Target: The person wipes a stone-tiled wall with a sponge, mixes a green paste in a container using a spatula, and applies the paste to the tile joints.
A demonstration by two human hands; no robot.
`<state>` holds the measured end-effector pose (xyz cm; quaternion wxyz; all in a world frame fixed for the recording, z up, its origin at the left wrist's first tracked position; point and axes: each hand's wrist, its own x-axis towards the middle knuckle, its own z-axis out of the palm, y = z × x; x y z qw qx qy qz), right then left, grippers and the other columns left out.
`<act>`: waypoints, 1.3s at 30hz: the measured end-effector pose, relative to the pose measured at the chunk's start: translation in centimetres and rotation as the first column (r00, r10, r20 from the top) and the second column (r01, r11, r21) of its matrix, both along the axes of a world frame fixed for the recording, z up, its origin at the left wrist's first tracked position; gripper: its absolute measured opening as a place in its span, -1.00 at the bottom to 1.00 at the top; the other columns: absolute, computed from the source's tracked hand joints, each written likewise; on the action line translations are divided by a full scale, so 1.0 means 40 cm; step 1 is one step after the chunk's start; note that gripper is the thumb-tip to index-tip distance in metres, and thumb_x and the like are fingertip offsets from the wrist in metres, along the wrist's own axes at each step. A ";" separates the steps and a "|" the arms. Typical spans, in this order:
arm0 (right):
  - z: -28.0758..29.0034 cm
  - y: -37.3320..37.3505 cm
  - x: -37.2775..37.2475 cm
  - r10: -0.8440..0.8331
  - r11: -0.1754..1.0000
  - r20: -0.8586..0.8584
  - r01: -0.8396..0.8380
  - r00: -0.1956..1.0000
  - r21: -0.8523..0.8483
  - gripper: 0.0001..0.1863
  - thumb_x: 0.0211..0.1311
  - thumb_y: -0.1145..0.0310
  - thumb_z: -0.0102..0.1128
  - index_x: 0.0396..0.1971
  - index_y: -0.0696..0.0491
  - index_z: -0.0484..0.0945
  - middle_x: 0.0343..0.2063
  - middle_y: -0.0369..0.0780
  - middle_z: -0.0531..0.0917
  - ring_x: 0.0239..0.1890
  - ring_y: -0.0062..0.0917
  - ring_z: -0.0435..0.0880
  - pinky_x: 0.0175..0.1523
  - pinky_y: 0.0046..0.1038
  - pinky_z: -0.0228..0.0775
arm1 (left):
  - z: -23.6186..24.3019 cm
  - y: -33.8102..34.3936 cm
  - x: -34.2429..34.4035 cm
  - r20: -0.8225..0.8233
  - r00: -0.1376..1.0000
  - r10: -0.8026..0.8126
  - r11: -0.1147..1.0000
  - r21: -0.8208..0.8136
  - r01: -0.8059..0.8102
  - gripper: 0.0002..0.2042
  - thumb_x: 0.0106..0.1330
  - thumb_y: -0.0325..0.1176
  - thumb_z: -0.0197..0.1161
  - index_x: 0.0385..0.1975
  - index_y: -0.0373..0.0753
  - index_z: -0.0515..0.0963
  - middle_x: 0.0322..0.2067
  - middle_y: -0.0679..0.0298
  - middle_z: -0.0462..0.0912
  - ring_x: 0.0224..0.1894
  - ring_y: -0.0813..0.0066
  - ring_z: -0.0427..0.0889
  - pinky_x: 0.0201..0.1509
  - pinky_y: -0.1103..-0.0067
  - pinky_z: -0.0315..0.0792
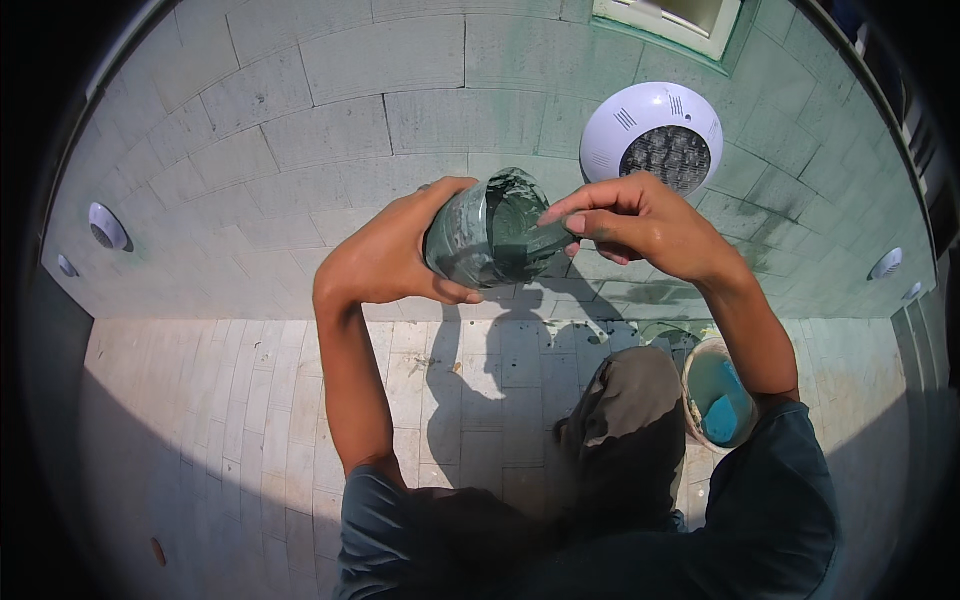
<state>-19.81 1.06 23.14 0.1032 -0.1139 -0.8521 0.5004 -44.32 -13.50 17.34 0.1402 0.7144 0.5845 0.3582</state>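
A clear plastic tub [462, 243], smeared inside and out with dark green paste, is tilted in front of the tiled wall with its mouth to the right. My left hand [385, 248] wraps round its base and side. At the mouth, my right hand [655, 225] pinches a small flat piece [548, 242] coated in the same green paste. Its lower part is in the tub, and the coating hides what kind of tool it is. Green smears mark my right fingertips.
A round white pool light [612, 128] sticks out from the wall behind my right hand. Right of my bent knee [635, 400], a bucket [692, 405] holds water and a blue sponge-like block [722, 418]. A pale-framed opening [660, 28] is above. Green splatters dot the floor tiles.
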 end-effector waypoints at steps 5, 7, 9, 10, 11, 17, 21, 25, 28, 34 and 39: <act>-0.011 0.033 0.006 -0.055 0.900 -0.220 -0.047 0.974 -0.433 -0.60 0.45 0.37 0.03 0.18 0.23 0.48 -0.28 -0.22 0.64 -0.52 -0.77 0.44 -0.50 -0.76 0.21 | 0.024 -0.020 -0.024 0.087 0.994 0.062 0.998 0.021 -0.064 0.05 -0.38 -0.06 0.68 0.25 -0.36 0.35 0.06 -0.04 0.58 0.14 0.02 0.55 0.26 0.29 0.40; 0.003 0.044 0.012 -0.074 0.849 -0.343 -0.121 0.936 -0.514 -0.57 0.46 0.39 -0.01 0.23 0.29 0.40 -0.21 -0.14 0.62 -0.44 -0.73 0.45 -0.48 -0.74 0.25 | 0.017 -0.017 -0.031 0.103 0.991 0.091 0.995 0.035 -0.095 0.08 -0.41 -0.04 0.69 0.25 -0.37 0.34 0.07 -0.04 0.58 0.14 0.02 0.56 0.26 0.29 0.40; 0.032 0.051 0.005 -0.144 0.839 -0.454 -0.135 0.879 -0.528 -0.57 0.47 0.37 -0.01 0.23 0.29 0.40 -0.20 -0.14 0.62 -0.42 -0.72 0.45 -0.46 -0.73 0.27 | 0.026 -0.022 -0.037 0.113 0.985 0.129 0.991 0.003 -0.130 0.12 -0.44 -0.03 0.69 0.27 -0.38 0.34 0.09 -0.06 0.57 0.16 0.01 0.55 0.29 0.28 0.38; 0.040 0.059 -0.002 -0.173 0.826 -0.509 -0.157 0.844 -0.541 -0.57 0.47 0.37 -0.01 0.23 0.28 0.40 -0.20 -0.14 0.62 -0.42 -0.71 0.45 -0.46 -0.73 0.28 | 0.027 -0.030 -0.041 0.106 0.983 0.148 0.988 0.027 -0.151 0.12 -0.44 -0.04 0.69 0.27 -0.39 0.34 0.09 -0.07 0.56 0.17 0.01 0.54 0.29 0.27 0.38; 0.059 0.080 -0.007 -0.173 0.850 -0.553 -0.161 0.815 -0.502 -0.55 0.47 0.34 0.02 0.26 0.22 0.40 -0.14 -0.16 0.62 -0.34 -0.68 0.52 -0.42 -0.72 0.30 | 0.029 -0.039 -0.042 0.103 0.982 0.161 0.985 0.052 -0.167 0.12 -0.44 -0.05 0.69 0.27 -0.39 0.34 0.10 -0.08 0.56 0.18 0.00 0.54 0.30 0.27 0.37; 0.181 0.188 -0.112 -0.173 0.811 -0.819 0.551 0.547 0.197 -0.62 0.39 0.33 0.20 0.17 0.04 0.58 -0.18 -0.25 0.72 -0.24 -0.69 0.65 -0.28 -0.67 0.40 | 0.040 -0.070 -0.058 0.121 0.978 0.168 0.974 0.132 -0.184 0.11 -0.45 -0.08 0.70 0.27 -0.40 0.34 0.10 -0.08 0.56 0.19 0.00 0.53 0.29 0.26 0.38; 0.233 0.260 -0.171 -0.034 0.519 -0.869 0.752 0.494 0.407 -0.63 0.31 0.41 0.25 0.11 -0.03 0.63 -0.11 -0.19 0.75 -0.18 -0.56 0.70 -0.12 -0.52 0.52 | 0.038 -0.086 -0.068 0.134 0.977 0.164 0.968 0.169 -0.185 0.11 -0.46 -0.08 0.71 0.25 -0.40 0.35 0.08 -0.08 0.57 0.17 0.00 0.54 0.27 0.25 0.39; 0.275 0.340 -0.197 0.238 0.051 -0.814 0.830 0.530 0.555 -0.61 0.30 0.43 0.25 0.13 -0.04 0.61 -0.05 -0.17 0.73 -0.11 -0.43 0.72 -0.10 -0.46 0.58 | 0.046 -0.107 -0.070 0.155 0.976 0.150 0.967 0.184 -0.178 0.11 -0.48 -0.07 0.72 0.24 -0.38 0.36 0.06 -0.05 0.58 0.16 0.01 0.55 0.27 0.26 0.39; 0.295 0.368 -0.204 0.288 -0.051 -0.786 0.828 0.548 0.558 -0.62 0.27 0.46 0.25 0.10 -0.03 0.62 -0.04 -0.17 0.72 -0.05 -0.33 0.69 0.01 -0.38 0.55 | 0.060 -0.129 -0.065 0.195 0.975 0.110 0.972 0.186 -0.147 0.05 -0.46 -0.24 0.72 0.24 -0.36 0.37 0.06 0.14 0.57 0.13 0.28 0.52 0.28 0.44 0.33; 0.299 0.424 -0.188 0.319 -0.248 -0.704 0.773 0.634 0.584 -0.55 0.14 0.55 0.24 0.08 -0.03 0.62 0.00 -0.25 0.69 0.00 -0.33 0.64 0.07 -0.37 0.55 | 0.055 -0.151 -0.076 0.207 0.970 0.128 0.973 0.164 -0.163 0.09 -0.50 -0.12 0.72 0.24 -0.34 0.38 0.06 0.02 0.59 0.15 0.09 0.56 0.27 0.29 0.39; 0.304 0.468 -0.144 0.334 -0.453 -0.667 0.734 0.666 0.507 -0.51 0.11 0.56 0.26 0.08 -0.10 0.63 0.00 -0.30 0.67 -0.01 -0.36 0.63 0.01 -0.41 0.59 | 0.047 -0.143 -0.079 0.186 0.976 0.115 0.968 0.198 -0.152 0.09 -0.51 -0.13 0.71 0.23 -0.35 0.39 0.05 0.03 0.59 0.14 0.12 0.57 0.28 0.30 0.38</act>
